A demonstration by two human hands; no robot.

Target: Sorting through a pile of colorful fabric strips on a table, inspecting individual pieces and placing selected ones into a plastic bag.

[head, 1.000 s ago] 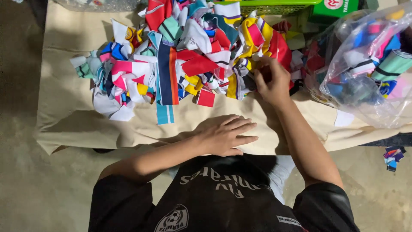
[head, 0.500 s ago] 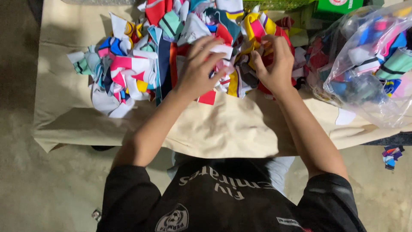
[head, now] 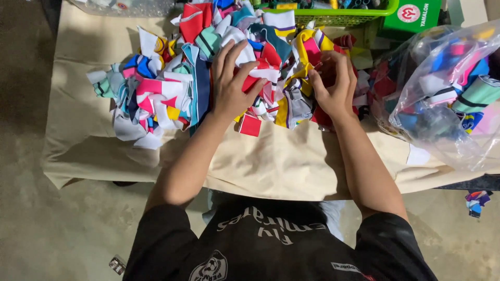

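Cloth-covered table (head: 271,166): both hands (head: 232,83) spread on scraps (head: 172,88).

Bright overhead light (soft shadows)

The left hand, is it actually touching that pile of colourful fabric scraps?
Touching. The head view shows the left hand lying palm down on the pile of fabric scraps, fingers spread across the pieces, with no gap visible beneath them.

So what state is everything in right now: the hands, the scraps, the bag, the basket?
Left hand: flat on the scraps, fingers spread.
Right hand: fingers curled into the scraps.
Fabric scrap pile: loose, jumbled heap.
Clear plastic bag: stuffed with scraps.
Green basket: filled, contents unclear.
Tan cloth: spread out, wrinkled.
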